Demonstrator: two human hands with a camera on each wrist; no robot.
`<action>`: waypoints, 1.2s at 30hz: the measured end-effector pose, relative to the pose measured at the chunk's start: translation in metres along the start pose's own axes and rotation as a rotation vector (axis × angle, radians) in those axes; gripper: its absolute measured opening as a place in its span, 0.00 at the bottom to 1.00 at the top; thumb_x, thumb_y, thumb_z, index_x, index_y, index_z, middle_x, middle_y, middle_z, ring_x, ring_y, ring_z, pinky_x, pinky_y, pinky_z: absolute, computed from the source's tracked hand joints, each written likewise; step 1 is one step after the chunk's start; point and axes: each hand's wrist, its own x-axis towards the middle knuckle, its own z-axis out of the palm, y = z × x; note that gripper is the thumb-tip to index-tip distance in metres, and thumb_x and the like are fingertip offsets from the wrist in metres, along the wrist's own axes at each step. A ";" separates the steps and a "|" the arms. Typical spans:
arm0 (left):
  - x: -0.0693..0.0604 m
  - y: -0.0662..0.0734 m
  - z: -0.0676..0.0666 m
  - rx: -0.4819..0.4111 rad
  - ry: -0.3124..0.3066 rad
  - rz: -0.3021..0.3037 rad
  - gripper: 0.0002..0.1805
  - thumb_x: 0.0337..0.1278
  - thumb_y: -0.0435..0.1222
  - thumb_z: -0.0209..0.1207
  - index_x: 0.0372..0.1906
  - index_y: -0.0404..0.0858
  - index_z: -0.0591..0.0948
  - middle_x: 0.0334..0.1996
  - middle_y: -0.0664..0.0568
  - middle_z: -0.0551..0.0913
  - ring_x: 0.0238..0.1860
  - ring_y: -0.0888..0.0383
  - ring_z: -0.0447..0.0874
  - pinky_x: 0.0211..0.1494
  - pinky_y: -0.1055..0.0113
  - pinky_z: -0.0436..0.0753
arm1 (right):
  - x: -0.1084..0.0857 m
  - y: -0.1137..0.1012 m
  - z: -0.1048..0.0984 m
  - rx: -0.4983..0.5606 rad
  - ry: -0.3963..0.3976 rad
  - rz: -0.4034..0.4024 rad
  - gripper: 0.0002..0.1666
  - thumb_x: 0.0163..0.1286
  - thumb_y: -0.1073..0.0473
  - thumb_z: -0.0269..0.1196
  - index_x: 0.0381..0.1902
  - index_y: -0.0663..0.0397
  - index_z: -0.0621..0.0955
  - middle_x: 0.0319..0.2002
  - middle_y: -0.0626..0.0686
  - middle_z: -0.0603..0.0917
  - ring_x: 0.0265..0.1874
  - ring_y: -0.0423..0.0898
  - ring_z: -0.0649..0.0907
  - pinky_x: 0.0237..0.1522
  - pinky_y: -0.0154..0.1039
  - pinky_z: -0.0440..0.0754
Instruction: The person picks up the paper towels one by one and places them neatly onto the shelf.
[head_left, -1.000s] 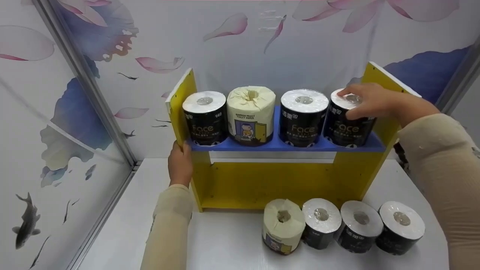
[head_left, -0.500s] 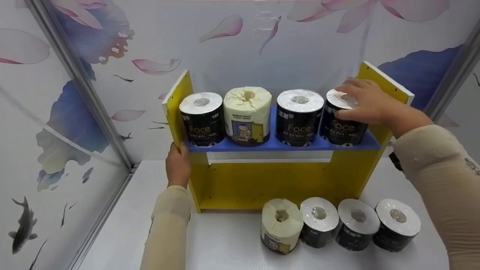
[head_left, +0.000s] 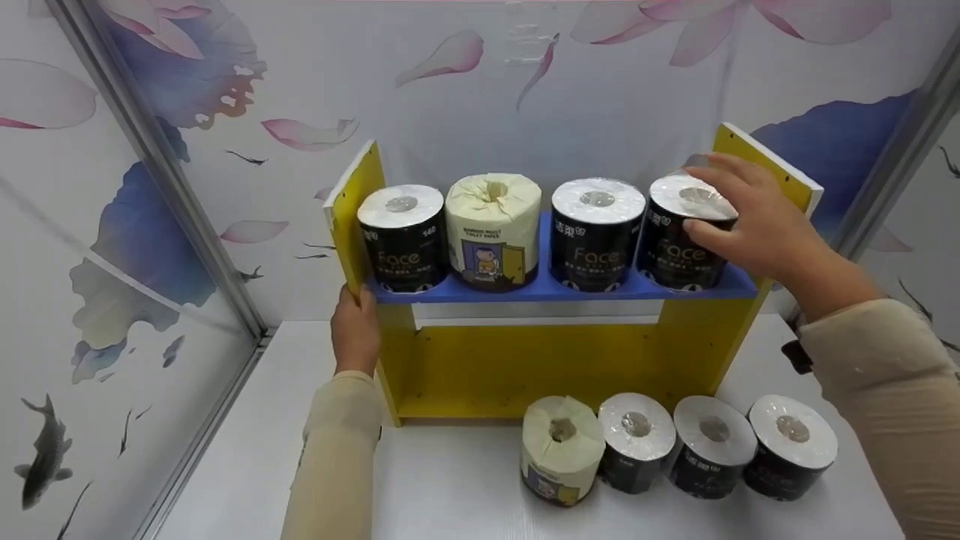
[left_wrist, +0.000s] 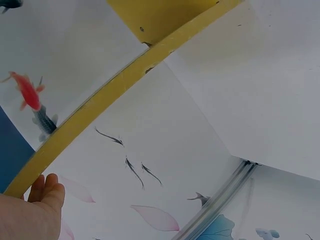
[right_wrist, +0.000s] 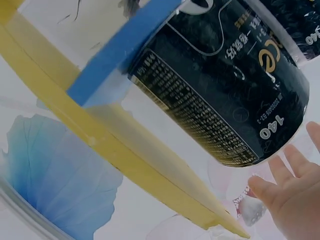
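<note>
In the head view, my left hand [head_left: 355, 330] grips the front edge of the left side panel of a yellow and blue shelf [head_left: 525, 367]. The left wrist view shows its fingertips at the yellow panel edge [left_wrist: 107, 100]. My right hand [head_left: 757, 217] is at the top of a black-wrapped toilet roll [head_left: 682, 251] at the right end of the blue board [head_left: 487, 295]. Its fingers look extended in the right wrist view, close to the roll's upper edge; contact is unclear. Left of that roll stand another black roll [head_left: 598, 244], a cream-wrapped roll [head_left: 493, 232] and a black roll [head_left: 401, 244].
On the white table [head_left: 450, 480] in front of the shelf stand a cream roll [head_left: 562, 450] and three black-wrapped rolls, the rightmost roll [head_left: 791, 450] tilted in view. The yellow right side panel [head_left: 769, 161] rises beside my right hand. A patterned wall [head_left: 450, 112] stands behind.
My right hand has drawn back a little to the right on the end roll, exposing more of its top. My left hand keeps its place on the panel. The view has shifted slightly.
</note>
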 end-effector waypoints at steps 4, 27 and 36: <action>0.001 0.000 0.000 0.000 0.001 -0.004 0.25 0.75 0.48 0.35 0.65 0.38 0.65 0.58 0.42 0.74 0.56 0.46 0.72 0.63 0.50 0.68 | -0.011 0.000 0.005 0.050 0.072 -0.030 0.37 0.66 0.54 0.62 0.72 0.47 0.65 0.75 0.56 0.54 0.72 0.64 0.52 0.61 0.73 0.53; -0.002 0.001 0.000 0.024 0.000 0.010 0.26 0.75 0.48 0.34 0.66 0.37 0.64 0.58 0.41 0.74 0.57 0.46 0.72 0.63 0.49 0.68 | -0.069 0.004 0.051 0.171 0.423 -0.260 0.40 0.50 0.66 0.67 0.65 0.58 0.73 0.69 0.59 0.66 0.68 0.49 0.63 0.65 0.51 0.61; -0.001 0.000 0.000 0.022 0.000 0.012 0.26 0.75 0.49 0.34 0.67 0.38 0.63 0.59 0.41 0.74 0.58 0.45 0.72 0.63 0.49 0.68 | -0.088 0.004 0.068 0.069 0.428 -0.300 0.44 0.45 0.64 0.71 0.65 0.58 0.73 0.69 0.58 0.66 0.67 0.56 0.65 0.61 0.48 0.65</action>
